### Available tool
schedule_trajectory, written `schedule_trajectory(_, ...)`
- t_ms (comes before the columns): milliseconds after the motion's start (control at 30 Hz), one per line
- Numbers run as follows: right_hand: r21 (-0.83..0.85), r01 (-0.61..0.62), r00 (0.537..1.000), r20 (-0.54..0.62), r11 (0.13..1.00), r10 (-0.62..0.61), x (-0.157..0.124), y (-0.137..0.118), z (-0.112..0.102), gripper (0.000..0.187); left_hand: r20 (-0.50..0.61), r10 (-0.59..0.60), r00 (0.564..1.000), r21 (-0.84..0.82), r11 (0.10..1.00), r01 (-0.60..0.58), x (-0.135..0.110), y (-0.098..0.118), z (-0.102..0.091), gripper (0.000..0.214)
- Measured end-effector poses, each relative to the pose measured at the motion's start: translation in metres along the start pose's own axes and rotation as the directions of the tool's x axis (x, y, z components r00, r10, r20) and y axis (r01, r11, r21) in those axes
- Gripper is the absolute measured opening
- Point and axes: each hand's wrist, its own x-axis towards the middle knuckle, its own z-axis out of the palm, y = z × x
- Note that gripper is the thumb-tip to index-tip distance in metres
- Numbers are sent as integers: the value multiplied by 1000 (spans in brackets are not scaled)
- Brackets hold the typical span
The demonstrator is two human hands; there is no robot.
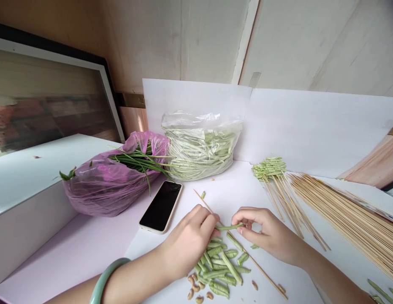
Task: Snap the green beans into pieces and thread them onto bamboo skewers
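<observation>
A thin green bean stretches between my two hands above the white table. The fingers of my left hand close around one end, and the thumb and fingertips of my right hand pinch the other. Beneath them runs a wooden skewer, lying slantwise on the table. A heap of cut bean pieces spreads below my hands, partly hidden by the left one. Several pale brown beans lie at the front of the heap.
At the back stand a clear bag of long beans and a purple bag with green stalks. A phone lies left of my hands. On the right are skewers threaded with bean pieces and many bare skewers.
</observation>
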Motion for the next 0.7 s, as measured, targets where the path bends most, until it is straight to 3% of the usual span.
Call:
schedule_trajectory(100, -241, 122, 992, 66, 963, -109, -4, -11, 8, 17, 7, 84, 996, 21, 996, -84, -3, 1, 0, 13)
schedule_trajectory(233, -574, 323, 927, 29, 752, -375, -7, -17, 22, 29, -10, 135, 991, 30, 990, -135, -3, 0, -1, 13)
schedule_trajectory(300, -649, 352, 880, -16, 674, -474, -7, -16, 26, 34, -52, 132, 990, 43, 991, -130, -2, 0, -2, 12)
schedule_trajectory(367, -666, 351, 856, -57, 658, -514, -6, -15, 26, 33, -81, 113, 990, 49, 993, -109, -2, 0, -4, 15)
schedule_trajectory(533, -664, 349, 833, -104, 661, -544, -5, -13, 24, 31, 57, -70, 996, -192, 978, 80, 3, 3, -15, 19)
schedule_trajectory(700, -670, 356, 836, -82, 651, -542, -5, -10, 21, 31, 259, -238, 936, -534, 772, 344, 11, 0, -21, 15)
